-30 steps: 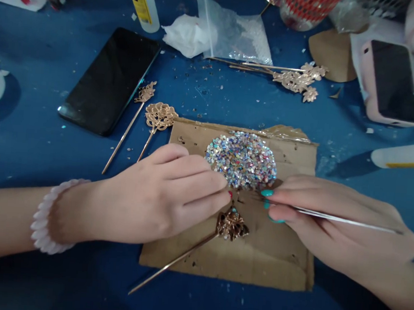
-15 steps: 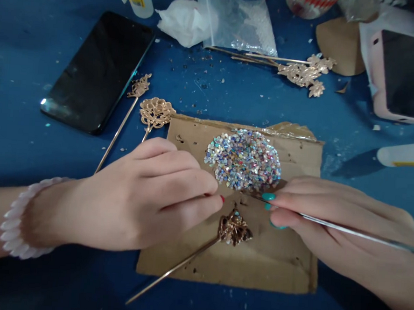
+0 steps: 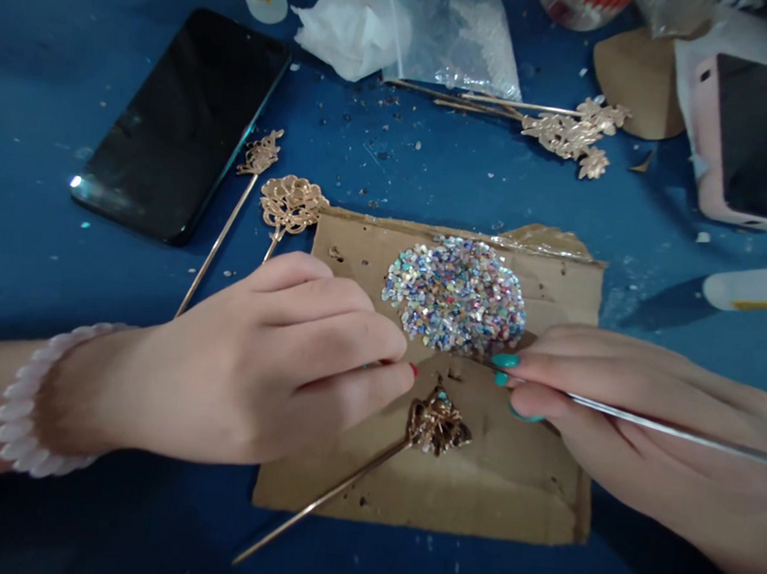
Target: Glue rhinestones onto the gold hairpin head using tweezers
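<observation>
A pile of small shiny multicoloured chips (image 3: 456,295) lies on a piece of brown cardboard (image 3: 500,502). Below the pile rests a gold hairpin (image 3: 438,422), its ornate head on the cardboard and its stick pointing to the lower left. My right hand (image 3: 635,415) pinches a thin metal tool (image 3: 661,420), whose tip reaches the lower edge of the pile. My left hand (image 3: 275,363) is curled over the cardboard's left side, fingertips together near the pin head; whatever they may hold is hidden.
A black phone (image 3: 182,127) lies at the upper left, beside two gold hairpins (image 3: 291,203). Several more gold pins (image 3: 562,133), a plastic bag (image 3: 463,41), crumpled tissue (image 3: 350,34) and a pink-cased device (image 3: 749,140) are at the back. A white bottle (image 3: 757,288) lies right.
The view has shifted slightly. Both hands keep nearly the same pose, and the tool tip stays at the pile's lower edge.
</observation>
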{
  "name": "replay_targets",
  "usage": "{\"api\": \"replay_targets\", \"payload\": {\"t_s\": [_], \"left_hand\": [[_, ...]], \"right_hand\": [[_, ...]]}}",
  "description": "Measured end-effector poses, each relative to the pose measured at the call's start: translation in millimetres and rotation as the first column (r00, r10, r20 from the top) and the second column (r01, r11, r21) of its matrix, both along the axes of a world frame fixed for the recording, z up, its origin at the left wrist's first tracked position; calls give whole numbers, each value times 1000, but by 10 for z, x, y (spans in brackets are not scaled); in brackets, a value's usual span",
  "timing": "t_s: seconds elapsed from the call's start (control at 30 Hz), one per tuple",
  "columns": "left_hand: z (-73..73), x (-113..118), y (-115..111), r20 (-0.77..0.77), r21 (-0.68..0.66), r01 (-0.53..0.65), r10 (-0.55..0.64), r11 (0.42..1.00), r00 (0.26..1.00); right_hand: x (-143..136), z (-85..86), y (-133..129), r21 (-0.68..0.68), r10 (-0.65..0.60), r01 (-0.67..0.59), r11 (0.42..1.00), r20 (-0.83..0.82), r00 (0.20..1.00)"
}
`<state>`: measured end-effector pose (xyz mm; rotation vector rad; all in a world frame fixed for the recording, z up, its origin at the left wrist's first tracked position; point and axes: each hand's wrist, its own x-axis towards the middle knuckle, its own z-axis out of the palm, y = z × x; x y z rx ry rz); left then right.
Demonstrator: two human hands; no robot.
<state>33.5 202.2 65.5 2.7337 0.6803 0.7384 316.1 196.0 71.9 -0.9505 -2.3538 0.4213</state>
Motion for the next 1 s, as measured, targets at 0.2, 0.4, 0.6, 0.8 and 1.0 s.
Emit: {"api": "replay_targets", "payload": {"t_s": [0.2,0.4,0.6,0.8,1.0], "left_hand": [[6,0,4,3,-15,19,-19,1000,1000],[0,-12,-1,-1,-21,26,-26,999,1000],[-8,-11,-9,4,-11,11,-11,1000,1000],[-4,-1,-3,10,-12,3,-3,1000,1000],[-8,-8,-4,7,-10,4,-4,1000,1000]], "right_hand": [[-29,50,25,-40,23,-22,999,12,1000],[8,109,-4,-83,40,-34,996,67,997],[32,114,-18,-76,33,-28,997,56,998],[-12,100,-6,-75,13,-6,997,86,996],[60,-74,-109,16,63,-63,998,-15,998]]}}
